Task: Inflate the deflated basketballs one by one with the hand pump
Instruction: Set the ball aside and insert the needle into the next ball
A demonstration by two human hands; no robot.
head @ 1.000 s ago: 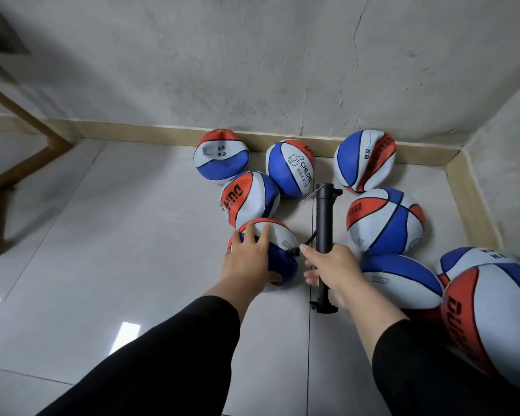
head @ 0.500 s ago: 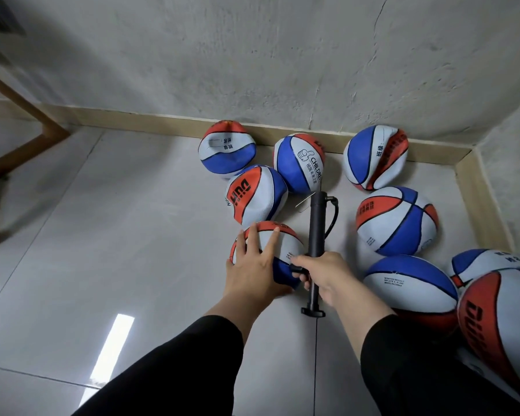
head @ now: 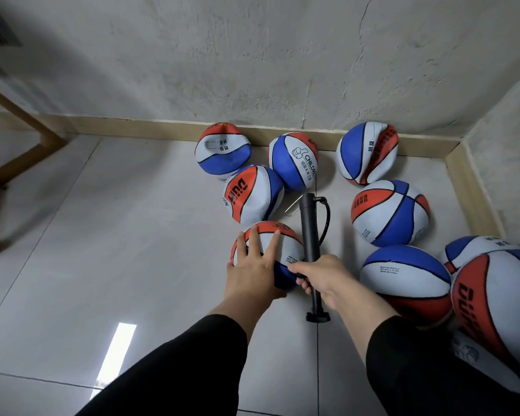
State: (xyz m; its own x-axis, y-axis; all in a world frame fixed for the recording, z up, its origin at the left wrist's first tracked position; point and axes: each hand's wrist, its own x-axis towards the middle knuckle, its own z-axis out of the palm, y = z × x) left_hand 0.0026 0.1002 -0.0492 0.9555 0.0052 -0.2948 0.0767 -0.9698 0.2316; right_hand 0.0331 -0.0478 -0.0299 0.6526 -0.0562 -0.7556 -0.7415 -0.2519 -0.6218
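Head view: a person crouches over a pale tiled floor point(head: 102, 235) where it runs into the corner of two rough plastered walls point(head: 252, 55), edged by a tan skirting board point(head: 150, 130).

The left hand point(head: 252, 274) lies flat and spread on top of a small red, white and blue basketball point(head: 282, 244), fingers straight and fanned over its upper face, pressing it down to the floor. The ball looks soft and squashed under the palm.

The right hand point(head: 324, 277) is curled round the black hand pump point(head: 309, 232), gripping it low on the barrel. The pump lies just beside the held ball on its right, touching or nearly touching it; its T-shaped handle point(head: 318, 318) points back toward the person and its far end points toward the wall. A thin black hose point(head: 326, 217) loops from the far end down the pump's right side. Where the hose ends is hidden by the hand.

Seven more balls of the same colours are scattered toward the right corner. Three sit along the skirting board: a dented one point(head: 222, 150), one printed CHILDREN point(head: 294, 165), and a creased one point(head: 367, 153). A ball marked DUIR point(head: 252, 193) lies just beyond the held ball. To the right of the pump lie another ball point(head: 391, 213), a flattened one point(head: 403, 274) and, at the right edge of the frame, a large close one point(head: 499, 307) in front of a half-hidden ball point(head: 475, 244).

Both forearms wear black sleeves point(head: 168, 370).
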